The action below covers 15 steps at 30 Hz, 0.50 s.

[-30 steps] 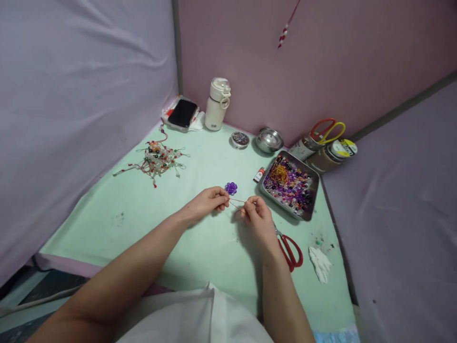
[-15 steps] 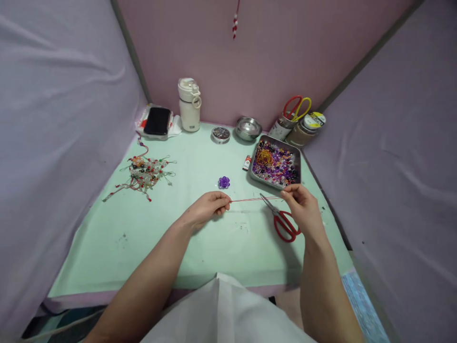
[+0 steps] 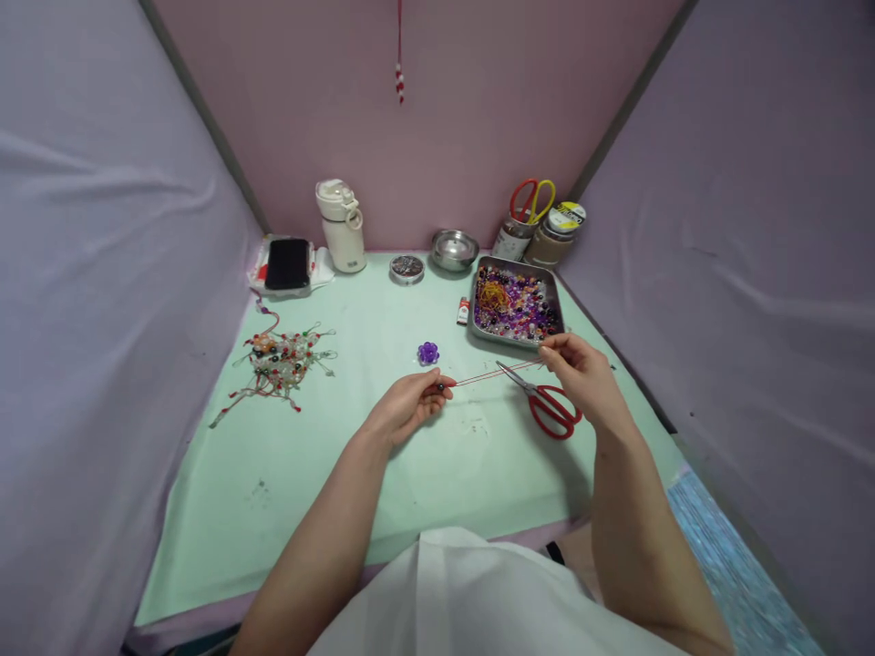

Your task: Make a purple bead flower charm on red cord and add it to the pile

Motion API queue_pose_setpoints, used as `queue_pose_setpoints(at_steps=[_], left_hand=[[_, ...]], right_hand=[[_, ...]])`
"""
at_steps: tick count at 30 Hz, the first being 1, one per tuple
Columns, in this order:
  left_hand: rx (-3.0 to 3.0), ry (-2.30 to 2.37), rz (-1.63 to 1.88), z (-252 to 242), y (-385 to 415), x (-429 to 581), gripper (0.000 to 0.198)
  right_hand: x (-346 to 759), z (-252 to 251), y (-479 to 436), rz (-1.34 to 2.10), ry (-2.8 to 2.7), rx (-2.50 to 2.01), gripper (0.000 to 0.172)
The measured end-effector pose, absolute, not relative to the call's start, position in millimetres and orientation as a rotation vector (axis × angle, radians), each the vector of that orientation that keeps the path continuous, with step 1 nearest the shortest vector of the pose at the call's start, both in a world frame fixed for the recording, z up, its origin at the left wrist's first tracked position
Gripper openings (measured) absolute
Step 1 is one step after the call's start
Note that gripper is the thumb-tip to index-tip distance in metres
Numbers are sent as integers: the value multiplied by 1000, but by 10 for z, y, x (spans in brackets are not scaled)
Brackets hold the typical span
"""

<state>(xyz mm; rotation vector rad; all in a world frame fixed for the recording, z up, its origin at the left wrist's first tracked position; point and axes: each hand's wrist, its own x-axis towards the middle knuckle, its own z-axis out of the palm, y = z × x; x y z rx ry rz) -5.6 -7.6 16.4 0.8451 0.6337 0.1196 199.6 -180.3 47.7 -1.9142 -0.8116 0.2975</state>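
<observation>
A thin red cord runs taut, doubled, between my two hands above the table. My left hand is closed on its left end, with a small dark bead showing at the fingers. The cord's right end is pinched in the fingertips of my right hand. Below the cord and beside my right hand lie red-handled scissors, their blades slightly apart. A purple beaded flower rests just beyond my left hand.
A metal tray of mixed beads stands beyond my right hand. Beaded strings lie in a heap at left. Along the back are a phone, a white bottle, a round tin, a metal bowl and jars.
The camera view has shifted. My left hand has turned so its fingers face up more, and a dark bead now shows there. The two strands of cord look wider apart.
</observation>
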Motion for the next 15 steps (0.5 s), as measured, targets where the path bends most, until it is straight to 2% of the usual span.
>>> queue_pose_setpoints(at_steps=[6,15], left_hand=[[846,628,175,189,-60,-68,15],[815,612,383,61,-26,-12,22]], right_hand=[[2057,510,-1904,398,-950,-1976,30],[2001,587,-1844,348,-1090,-2081,24]])
